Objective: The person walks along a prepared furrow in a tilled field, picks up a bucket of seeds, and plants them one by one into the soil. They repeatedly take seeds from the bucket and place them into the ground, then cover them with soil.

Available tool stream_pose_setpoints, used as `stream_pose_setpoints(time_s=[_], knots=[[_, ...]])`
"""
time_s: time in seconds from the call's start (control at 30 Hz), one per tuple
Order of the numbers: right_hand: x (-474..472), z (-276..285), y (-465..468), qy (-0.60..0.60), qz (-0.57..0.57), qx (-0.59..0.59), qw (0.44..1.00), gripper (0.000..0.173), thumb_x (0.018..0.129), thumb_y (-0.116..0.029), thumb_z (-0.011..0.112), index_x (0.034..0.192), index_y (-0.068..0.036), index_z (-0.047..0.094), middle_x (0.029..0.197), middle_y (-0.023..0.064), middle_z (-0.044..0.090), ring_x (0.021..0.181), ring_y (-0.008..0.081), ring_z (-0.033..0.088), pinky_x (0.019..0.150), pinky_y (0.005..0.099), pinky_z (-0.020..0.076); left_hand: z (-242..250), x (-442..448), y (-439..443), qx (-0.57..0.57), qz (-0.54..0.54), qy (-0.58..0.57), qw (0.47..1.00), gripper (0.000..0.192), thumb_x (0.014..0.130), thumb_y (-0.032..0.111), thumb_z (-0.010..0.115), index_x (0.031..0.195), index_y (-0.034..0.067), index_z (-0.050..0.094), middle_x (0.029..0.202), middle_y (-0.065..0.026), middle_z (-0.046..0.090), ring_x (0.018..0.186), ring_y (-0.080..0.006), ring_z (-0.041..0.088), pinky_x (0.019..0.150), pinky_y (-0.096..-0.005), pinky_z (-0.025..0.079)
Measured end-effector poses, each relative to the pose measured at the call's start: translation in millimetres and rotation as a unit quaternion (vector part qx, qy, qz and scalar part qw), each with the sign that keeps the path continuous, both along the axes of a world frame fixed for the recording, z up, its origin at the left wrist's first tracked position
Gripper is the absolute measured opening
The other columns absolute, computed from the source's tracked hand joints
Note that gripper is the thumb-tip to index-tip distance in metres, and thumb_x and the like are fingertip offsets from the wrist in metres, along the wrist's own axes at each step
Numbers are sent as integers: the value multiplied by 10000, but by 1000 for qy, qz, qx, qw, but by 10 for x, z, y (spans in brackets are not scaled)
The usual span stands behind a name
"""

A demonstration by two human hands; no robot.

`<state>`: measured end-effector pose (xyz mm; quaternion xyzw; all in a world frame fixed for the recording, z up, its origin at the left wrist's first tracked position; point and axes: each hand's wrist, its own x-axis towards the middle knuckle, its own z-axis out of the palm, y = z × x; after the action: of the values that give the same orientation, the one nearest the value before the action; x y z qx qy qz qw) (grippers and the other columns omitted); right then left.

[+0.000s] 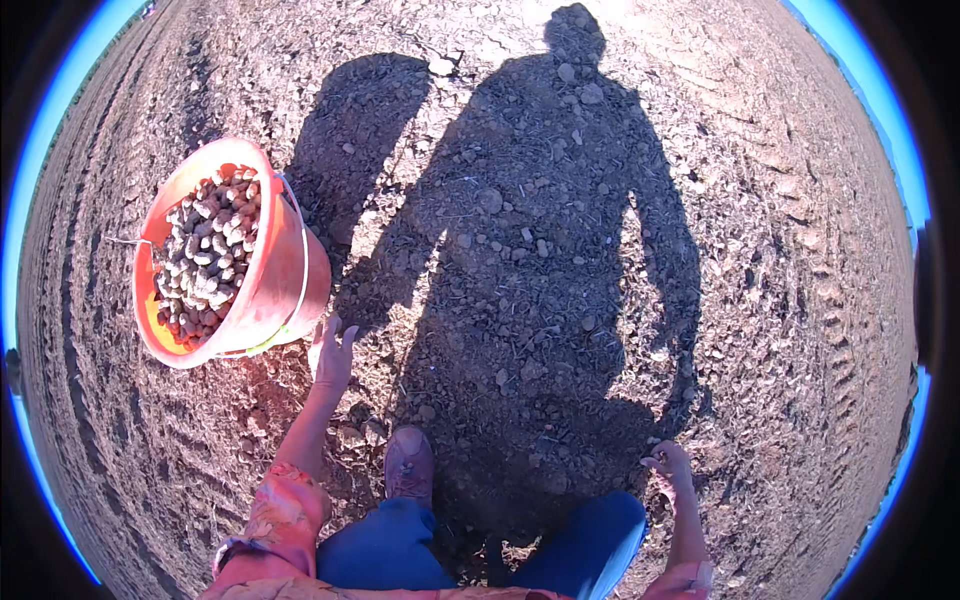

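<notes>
An orange plastic bucket (289, 281) stands on the soil at the front left. It holds a heap of soil-dusted pods (206, 259) that look like unshelled peanuts. My left hand (331, 360) is down by the bucket's base, thumb and fingers apart; whether it touches the bucket is unclear. Low over the ground on the right, my right hand (673, 469) has its fingers curled inward. A small pale bit shows by its fingertips, and I cannot tell if it is held or lies on the soil.
Dry, cloddy soil (757, 360) with straw bits surrounds me. Tyre tracks (817, 277) run along the right. My shadow (532, 300) and the bucket's shadow (360, 120) fall ahead. A brown shoe (409, 465) and my bent knee (611, 525) are close below.
</notes>
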<state>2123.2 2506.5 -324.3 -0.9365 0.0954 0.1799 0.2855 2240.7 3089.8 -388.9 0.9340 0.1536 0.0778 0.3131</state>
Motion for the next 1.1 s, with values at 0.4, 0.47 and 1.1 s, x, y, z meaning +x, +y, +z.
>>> stream_pose_setpoints(time_s=[0.4, 0.47, 1.1], knots=[[1561, 543, 2251, -109, 21, 178, 978, 204, 752, -7, 629, 954, -25, 635, 687, 31, 558, 592, 83, 483, 554, 228, 396, -34, 117, 414, 59, -54, 21, 997, 192, 845, 165, 576, 877, 18, 456, 669, -166, 567, 601, -344, 561, 525, -423, 434], [1776, 383, 2903, -132, 90, 209, 965, 185, 755, 10, 615, 937, -16, 638, 713, 22, 564, 617, 71, 487, 565, 207, 391, 49, -75, 427, 100, -31, 14, 994, 247, 858, 222, 571, 856, 32, 413, 586, -140, 562, 499, -326, 560, 440, -410, 417], [395, 194, 4201, 87, 22, 334, 938, 110, 804, -94, 617, 848, 1, 650, 588, -35, 544, 504, 20, 465, 466, 172, 367, 314, -934, 2059, 95, 225, -2, 970, 369, 782, 270, 627, 1056, 62, 496, 951, -142, 584, 851, -330, 572, 722, -412, 458]])
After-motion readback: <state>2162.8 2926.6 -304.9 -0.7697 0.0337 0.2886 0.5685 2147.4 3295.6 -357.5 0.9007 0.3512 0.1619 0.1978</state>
